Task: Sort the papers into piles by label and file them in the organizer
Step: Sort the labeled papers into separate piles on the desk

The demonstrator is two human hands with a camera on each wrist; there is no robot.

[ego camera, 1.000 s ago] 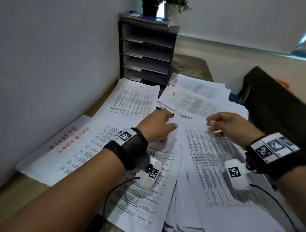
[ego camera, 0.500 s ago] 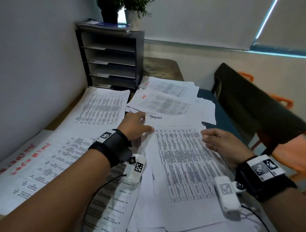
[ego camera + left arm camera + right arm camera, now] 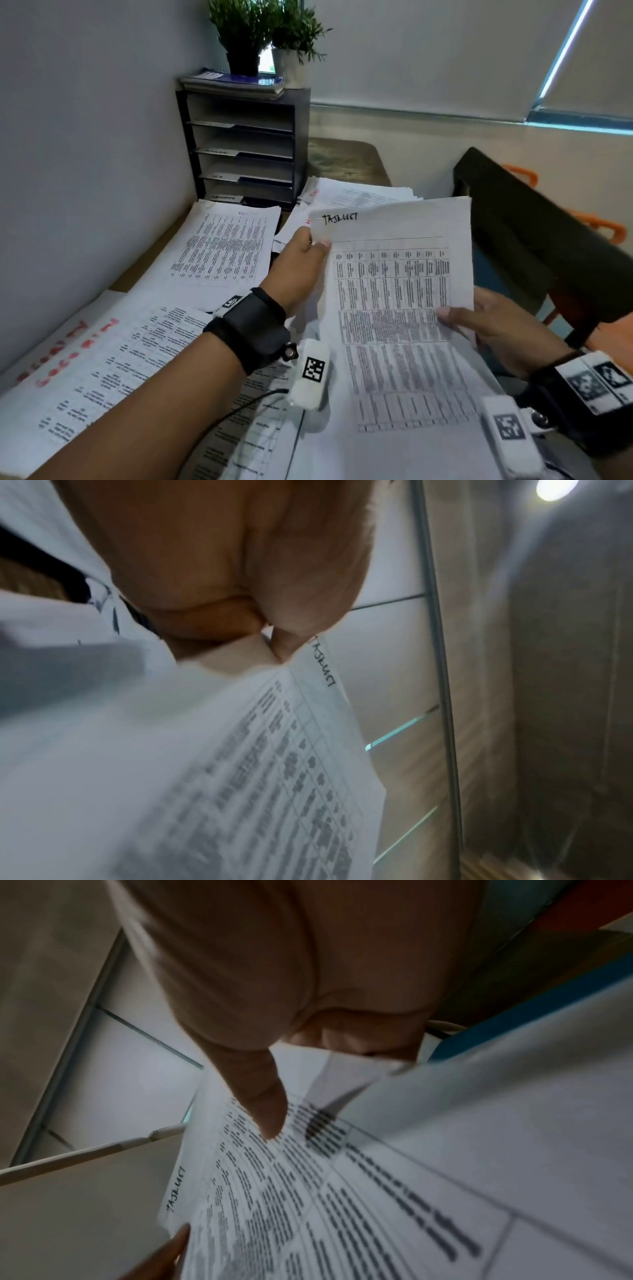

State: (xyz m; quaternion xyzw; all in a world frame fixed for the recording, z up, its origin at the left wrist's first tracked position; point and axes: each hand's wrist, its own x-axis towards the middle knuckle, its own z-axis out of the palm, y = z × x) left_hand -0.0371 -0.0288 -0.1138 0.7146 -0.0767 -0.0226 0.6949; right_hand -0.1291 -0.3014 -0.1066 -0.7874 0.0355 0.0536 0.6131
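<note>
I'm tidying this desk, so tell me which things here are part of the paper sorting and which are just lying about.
Job: sheet labelled TASKLIST, left hand, right hand, paper piles, organizer.
Lying about: potted plants, booklets on the organizer, dark chair.
</note>
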